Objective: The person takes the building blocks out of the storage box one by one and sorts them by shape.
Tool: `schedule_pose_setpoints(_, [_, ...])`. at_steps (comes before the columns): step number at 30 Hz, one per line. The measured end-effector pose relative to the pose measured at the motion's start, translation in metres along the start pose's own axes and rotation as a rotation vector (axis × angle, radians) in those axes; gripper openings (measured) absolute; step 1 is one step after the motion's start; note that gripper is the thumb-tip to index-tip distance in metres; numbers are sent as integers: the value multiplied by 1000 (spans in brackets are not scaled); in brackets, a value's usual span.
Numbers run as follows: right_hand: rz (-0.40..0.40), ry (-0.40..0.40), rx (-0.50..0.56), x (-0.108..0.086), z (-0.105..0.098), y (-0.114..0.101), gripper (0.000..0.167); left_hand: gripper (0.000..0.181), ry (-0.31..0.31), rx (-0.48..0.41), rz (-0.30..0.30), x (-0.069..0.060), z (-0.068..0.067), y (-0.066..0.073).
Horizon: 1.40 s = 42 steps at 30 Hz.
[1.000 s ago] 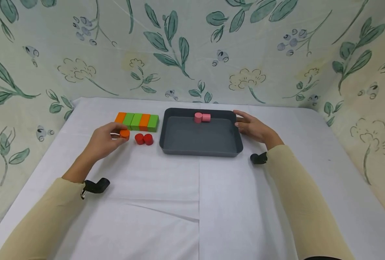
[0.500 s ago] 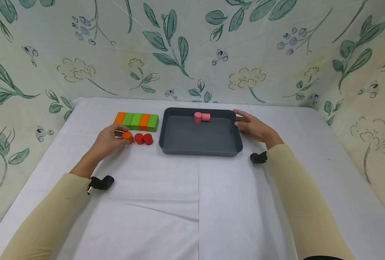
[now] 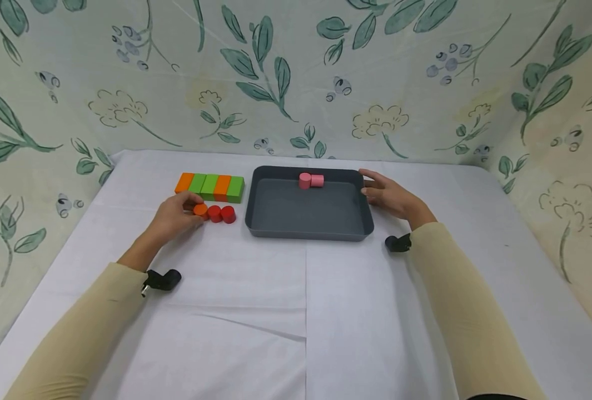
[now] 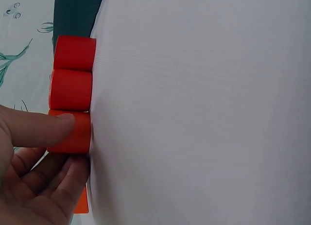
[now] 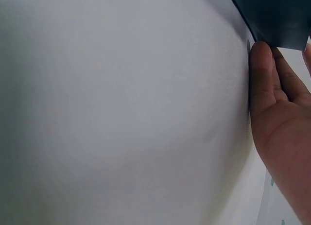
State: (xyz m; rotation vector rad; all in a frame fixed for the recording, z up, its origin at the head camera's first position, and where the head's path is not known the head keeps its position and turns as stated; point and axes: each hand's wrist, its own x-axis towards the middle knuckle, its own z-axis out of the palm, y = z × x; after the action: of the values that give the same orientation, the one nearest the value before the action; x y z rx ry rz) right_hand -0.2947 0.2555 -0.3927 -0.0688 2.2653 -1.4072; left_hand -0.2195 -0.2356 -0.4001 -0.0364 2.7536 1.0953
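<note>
An orange cylinder block [image 3: 201, 211] stands on the white cloth, pinched between the thumb and fingers of my left hand [image 3: 177, 215]. It touches the nearer of two red cylinder blocks [image 3: 214, 214], and the three form a row. In the left wrist view the thumb lies over the orange cylinder's [image 4: 73, 137] side. My right hand [image 3: 391, 195] rests at the right edge of a dark grey tray [image 3: 311, 233], its fairly straight fingertips touching the tray wall. Inside the tray, near its back wall, are two pink cylinders [image 3: 304, 180], one upright and one on its side.
Behind the cylinders lies a side-by-side row of orange and green rectangular blocks [image 3: 208, 186], left of the tray. A white cloth [image 3: 255, 311] covers the table. Leaf-patterned fabric [image 3: 296, 72] hangs at the back and sides.
My left hand has slid the orange cylinder to the right until it meets the red ones. The right hand and the tray have stayed in place.
</note>
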Motion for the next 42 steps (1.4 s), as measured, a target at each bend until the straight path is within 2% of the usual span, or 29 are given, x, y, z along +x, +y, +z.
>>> schedule_pose_setpoints(9, [-6,-12,17,-1,-2,0,69,43,3,-3,8,-1,1,-1])
schedule_pose_setpoints(13, [-9,-19,12,0,-1,1,69,47,-3,3,6,-5,-3,1])
schedule_pose_setpoints(16, [-11,-21,2,0,-2,1,69,48,35,20,54,-9,-10,6])
schedule_pose_setpoints(20, [-12,-8,-9,0,-2,0,69,43,128,48,172,-12,-18,16])
schedule_pose_setpoints(23, [-11,-10,-6,0,-3,0,69,40,158,62,221,-14,-21,26])
schedule_pose_setpoints(27, [-15,-20,7,1,-2,2,69,38,138,79,239,-12,-23,41])
schedule_pose_setpoints(31, [-10,-19,11,2,-2,4,70,35,111,120,278,-4,-28,59])
schedule_pose_setpoints(35, [-8,-17,13,2,-3,5,69,33,90,137,302,9,-32,85])
schedule_pose_setpoints(39, [2,-20,13,0,-3,0,69,32,55,166,339,22,-24,114])
schedule_pose_setpoints(42, [6,-21,4,0,-3,-1,70,32,11,204,366,35,-9,136])
